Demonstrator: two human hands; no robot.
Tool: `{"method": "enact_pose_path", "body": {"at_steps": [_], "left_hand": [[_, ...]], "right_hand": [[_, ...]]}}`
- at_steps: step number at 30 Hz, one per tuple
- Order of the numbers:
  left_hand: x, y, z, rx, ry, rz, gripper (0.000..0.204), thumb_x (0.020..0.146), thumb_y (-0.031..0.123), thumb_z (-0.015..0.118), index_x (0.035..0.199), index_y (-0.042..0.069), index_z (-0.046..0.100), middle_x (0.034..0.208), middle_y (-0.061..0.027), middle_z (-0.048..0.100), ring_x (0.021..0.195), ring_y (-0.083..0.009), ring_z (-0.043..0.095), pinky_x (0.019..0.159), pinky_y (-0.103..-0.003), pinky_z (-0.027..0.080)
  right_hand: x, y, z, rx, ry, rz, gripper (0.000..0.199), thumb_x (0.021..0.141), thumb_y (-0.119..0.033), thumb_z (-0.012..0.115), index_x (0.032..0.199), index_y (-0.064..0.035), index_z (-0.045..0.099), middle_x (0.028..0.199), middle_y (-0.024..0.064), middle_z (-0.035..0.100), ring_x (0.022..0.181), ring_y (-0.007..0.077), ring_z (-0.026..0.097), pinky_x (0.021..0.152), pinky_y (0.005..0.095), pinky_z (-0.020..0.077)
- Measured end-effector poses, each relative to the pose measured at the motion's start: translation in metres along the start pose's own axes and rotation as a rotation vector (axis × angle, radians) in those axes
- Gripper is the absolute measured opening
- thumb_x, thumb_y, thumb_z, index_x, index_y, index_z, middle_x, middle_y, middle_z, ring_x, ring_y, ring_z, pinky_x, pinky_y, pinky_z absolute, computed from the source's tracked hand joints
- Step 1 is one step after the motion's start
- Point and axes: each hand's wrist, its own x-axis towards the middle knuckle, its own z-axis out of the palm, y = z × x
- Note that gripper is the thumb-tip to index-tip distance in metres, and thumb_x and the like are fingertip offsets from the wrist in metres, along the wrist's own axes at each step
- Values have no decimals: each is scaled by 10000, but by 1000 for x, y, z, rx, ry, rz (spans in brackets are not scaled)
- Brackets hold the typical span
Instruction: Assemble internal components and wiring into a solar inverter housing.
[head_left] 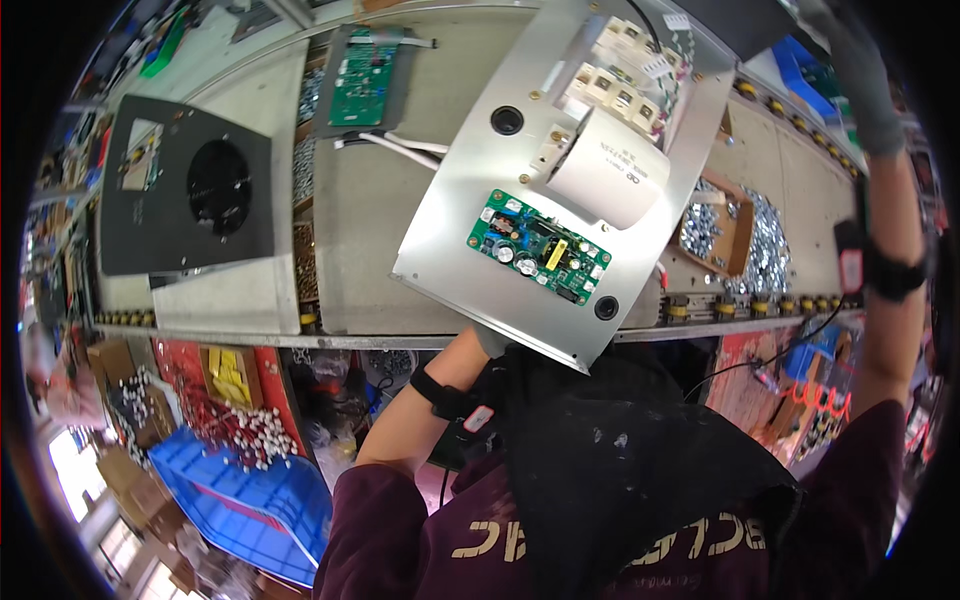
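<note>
A silver metal panel [445,225] lies at a slant across the bench, its near corner past the front edge. It carries a green circuit board [540,246], a large white cylindrical capacitor [612,170] and several cream terminal blocks [612,88]. My left hand [490,340], in a grey glove, is at the panel's near edge, its fingers hidden beneath. My right hand [868,100], also gloved, is raised at the far right near a blue bin [805,78]. Motion blurs its fingers, so I cannot make out what they hold.
A dark grey cover [190,190] with a round black opening lies at the left. Another green board [363,80] sits at the back. Loose metal hardware [765,240] surrounds a cardboard tray [738,235] at the right. A blue crate [240,490] is below the bench.
</note>
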Motion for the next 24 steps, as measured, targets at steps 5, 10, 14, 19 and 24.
{"method": "enact_pose_path", "body": {"at_steps": [5, 10, 14, 19, 24], "left_hand": [[10, -3, -5, -11, -111, 27, 387, 882, 235, 564, 1184, -4, 529, 1058, -116, 577, 988, -206, 557, 884, -352, 446], [20, 0, -10, -4, -174, 33, 396, 883, 239, 564, 1196, 1, 517, 1084, -117, 565, 1010, -207, 545, 895, -356, 440], [25, 1, -13, -1, -195, 27, 404, 883, 242, 564, 1206, 4, 508, 1104, -118, 554, 1027, -208, 535, 904, -359, 435], [20, 1, -11, -7, -191, 18, 415, 884, 246, 564, 1218, 9, 497, 1130, -119, 541, 1050, -209, 524, 915, -362, 430], [14, 0, -6, -22, -159, 35, 426, 884, 249, 564, 1230, 14, 485, 1155, -120, 529, 1072, -210, 512, 926, -366, 424]], "right_hand": [[-154, -72, 28, 153, -274, 119, 380, 835, -113, 616, 1188, -4, 530, 826, 26, 511, 734, 108, 516, 692, 241, 434], [-240, -122, 57, 200, -588, 326, 439, 745, -119, 690, 1166, -95, 567, 1046, 138, 528, 959, 283, 558, 822, 354, 467], [-256, -125, 63, 20, -623, 295, 557, 671, -188, 750, 1190, -134, 554, 1090, 138, 507, 980, 300, 546, 841, 374, 472], [-258, -118, 67, -2, -611, 288, 608, 621, -260, 763, 1184, -159, 558, 1102, 125, 509, 959, 290, 554, 826, 374, 478], [-260, -116, 66, -28, -632, 290, 606, 602, -254, 771, 1169, -177, 570, 1121, 99, 518, 945, 274, 560, 790, 365, 485]]}}
